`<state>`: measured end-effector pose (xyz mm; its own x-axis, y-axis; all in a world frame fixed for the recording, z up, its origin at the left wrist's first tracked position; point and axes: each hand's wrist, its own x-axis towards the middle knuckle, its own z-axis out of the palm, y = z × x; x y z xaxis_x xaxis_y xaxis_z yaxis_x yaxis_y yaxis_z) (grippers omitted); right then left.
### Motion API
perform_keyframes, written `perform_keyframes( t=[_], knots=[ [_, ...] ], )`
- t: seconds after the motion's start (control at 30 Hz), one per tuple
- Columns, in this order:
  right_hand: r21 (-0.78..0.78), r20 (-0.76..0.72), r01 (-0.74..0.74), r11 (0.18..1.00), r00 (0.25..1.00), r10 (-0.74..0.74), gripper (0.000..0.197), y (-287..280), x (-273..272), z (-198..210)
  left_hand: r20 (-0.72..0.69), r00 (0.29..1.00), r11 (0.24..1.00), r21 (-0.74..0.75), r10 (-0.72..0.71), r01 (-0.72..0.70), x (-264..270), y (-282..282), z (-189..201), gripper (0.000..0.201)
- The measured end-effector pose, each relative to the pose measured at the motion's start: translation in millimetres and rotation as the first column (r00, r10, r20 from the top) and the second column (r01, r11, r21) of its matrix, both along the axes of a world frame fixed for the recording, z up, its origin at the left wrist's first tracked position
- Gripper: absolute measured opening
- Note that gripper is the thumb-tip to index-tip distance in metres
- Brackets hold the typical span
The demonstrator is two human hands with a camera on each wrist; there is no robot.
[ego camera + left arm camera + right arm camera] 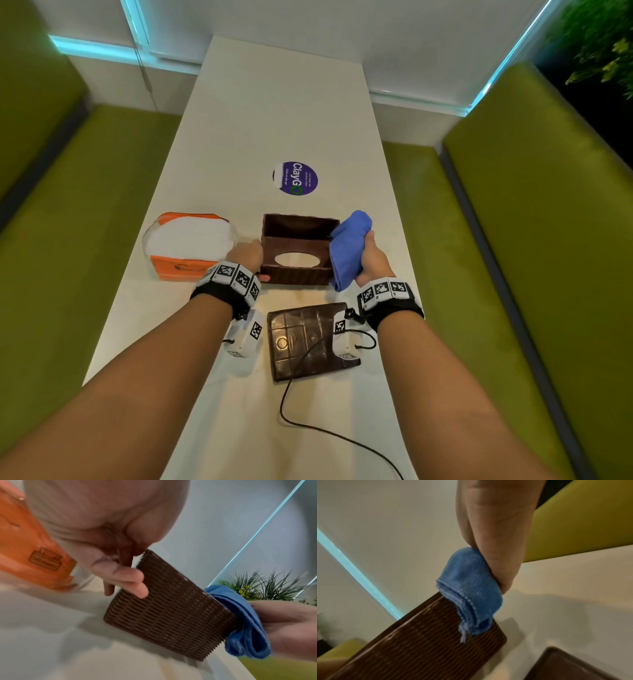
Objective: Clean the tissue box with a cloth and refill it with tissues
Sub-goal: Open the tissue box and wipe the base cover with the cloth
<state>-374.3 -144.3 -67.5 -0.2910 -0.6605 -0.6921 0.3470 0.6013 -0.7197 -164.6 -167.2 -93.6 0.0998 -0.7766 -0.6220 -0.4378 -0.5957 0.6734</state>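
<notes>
The brown woven tissue box (298, 275) stands on the white table (274, 120) with its open side up and its oval slot showing inside. My left hand (253, 258) grips the box's left wall; in the left wrist view its fingers (123, 574) curl round the box (164, 612) at a corner. My right hand (370, 255) holds a bunched blue cloth (349, 246) against the box's right wall. The cloth (471, 592) touches the box's rim (423, 642) in the right wrist view. An orange pack of white tissues (190, 245) lies left of the box.
The box's dark brown base panel (301, 342) lies flat near me, under my right wrist. A black cable (308, 421) trails over it toward the table's near edge. A round purple sticker (296, 178) lies beyond the box. Green benches (513, 240) flank the table.
</notes>
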Motion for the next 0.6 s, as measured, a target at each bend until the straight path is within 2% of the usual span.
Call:
perform_keyframes(
  t=[0.07, 0.13, 0.2, 0.23, 0.27, 0.33, 0.4, 0.47, 0.53, 0.6],
  knots=[
    [-0.054, 0.094, 0.061, 0.997, 0.994, -0.056, 0.057, 4, -3, -4, 0.135, 0.991, 1.0, 0.013, 0.012, -0.014, 0, 1, -1, 0.032],
    [-0.097, 0.121, 0.135, 0.986, 0.985, -0.123, 0.056, 10, -10, -10, 0.225, 0.974, 0.998, -0.062, -0.019, 0.034, 0, 6, 4, 0.038],
    [-0.141, 0.074, 0.191, 0.971, 0.981, -0.182, 0.052, 20, -18, -15, 0.291, 0.955, 0.98, -0.165, -0.061, 0.112, 1, 15, 1, 0.052],
    [-0.161, 0.03, 0.206, 0.965, 0.979, -0.204, 0.051, 26, -21, -16, 0.309, 0.948, 0.976, -0.17, -0.075, 0.133, 0, 22, 4, 0.056],
    [-0.178, -0.012, 0.22, 0.959, 0.974, -0.226, 0.053, 33, -26, -19, 0.324, 0.943, 0.97, -0.198, -0.072, 0.142, 0, 28, 5, 0.054],
    [-0.147, -0.105, 0.237, 0.96, 0.962, -0.253, 0.063, 46, -35, -28, 0.362, 0.931, 0.955, -0.26, -0.042, 0.144, 1, 43, 7, 0.029],
    [-0.076, -0.172, 0.295, 0.952, 0.937, -0.304, 0.063, 60, -44, -34, 0.281, 0.957, 0.936, -0.351, 0.066, 0.039, 5, 63, 4, 0.032],
    [-0.02, -0.26, 0.297, 0.955, 0.92, -0.292, 0.06, 71, -48, -35, 0.288, 0.954, 0.948, -0.318, 0.083, 0.013, 6, 77, 2, 0.03],
    [0.009, -0.364, 0.214, 0.977, 0.911, -0.196, 0.058, 85, -42, -28, 0.347, 0.937, 0.979, -0.171, -0.042, 0.107, 6, 89, -4, 0.027],
    [0.005, -0.483, 0.081, 0.997, 0.873, -0.069, 0.052, 98, -27, -19, 0.358, 0.908, 0.973, 0.003, -0.218, 0.233, 5, 97, -12, 0.03]
  ],
)
